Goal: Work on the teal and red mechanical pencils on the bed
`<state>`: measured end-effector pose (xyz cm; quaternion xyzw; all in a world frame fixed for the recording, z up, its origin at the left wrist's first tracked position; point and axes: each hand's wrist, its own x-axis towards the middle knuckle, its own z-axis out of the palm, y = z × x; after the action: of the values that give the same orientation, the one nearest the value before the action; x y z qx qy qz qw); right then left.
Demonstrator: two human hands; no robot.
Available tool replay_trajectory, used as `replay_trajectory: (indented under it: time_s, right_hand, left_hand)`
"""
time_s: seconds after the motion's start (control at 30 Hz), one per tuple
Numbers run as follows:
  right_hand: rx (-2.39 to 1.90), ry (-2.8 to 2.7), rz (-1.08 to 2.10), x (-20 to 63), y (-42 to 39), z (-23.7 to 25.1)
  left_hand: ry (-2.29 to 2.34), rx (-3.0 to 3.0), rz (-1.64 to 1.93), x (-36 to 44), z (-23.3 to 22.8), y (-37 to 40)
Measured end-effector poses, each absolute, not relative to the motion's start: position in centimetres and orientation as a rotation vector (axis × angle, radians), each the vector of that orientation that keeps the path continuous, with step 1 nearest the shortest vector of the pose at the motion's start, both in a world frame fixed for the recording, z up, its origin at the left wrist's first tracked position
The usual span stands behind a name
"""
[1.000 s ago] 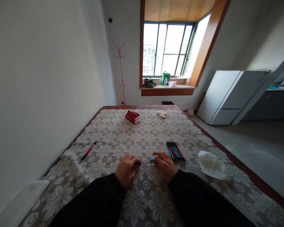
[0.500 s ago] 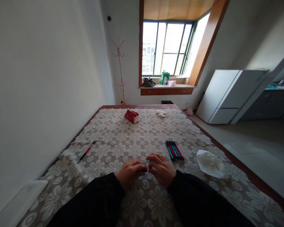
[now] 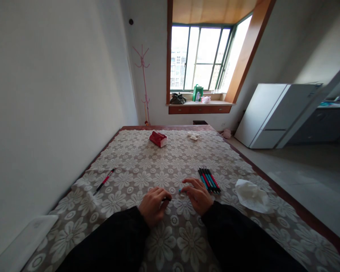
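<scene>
My left hand grips the black body of a pen low over the flowered tablecloth. My right hand pinches a small blue cap a short way to the right of the pen's end. The two pieces are apart, with a small gap between them. A row of several red and blue pens lies just right of my right hand. One red and black pen lies alone at the left.
A crumpled white tissue lies at the right. A red tissue pack and a small white wad sit at the far end. A white board lies at the near left corner. The wall runs close along the left.
Half a second ago my hands were together at the pen. Now they are slightly apart, with the blue cap in my right hand showing clear of the pen body.
</scene>
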<state>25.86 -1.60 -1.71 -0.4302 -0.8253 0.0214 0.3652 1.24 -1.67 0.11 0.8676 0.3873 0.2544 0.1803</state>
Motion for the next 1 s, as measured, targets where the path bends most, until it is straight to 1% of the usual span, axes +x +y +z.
replay_trajectory:
  time_s: [0.17, 0.37, 0.77, 1.0]
  right_hand:
    - [-1.184, -2.266, 0.038, 25.87, -1.46, -2.28]
    - [-1.247, -2.253, 0.049, 25.80, -1.49, -2.05]
    - [-1.112, -2.256, 0.069, 25.59, -1.51, -2.01]
    - [-1.121, -2.283, 0.117, 25.50, -1.60, -1.99]
  left_hand:
    - [1.134, 2.437, 0.747, 1.24, 0.49, -1.85]
    - [1.190, 2.414, 0.727, 1.26, 0.05, -1.69]
    - [1.149, 2.402, 0.712, 1.26, -0.12, -1.47]
    - [1.087, 2.368, 0.755, 1.19, -0.29, -1.37]
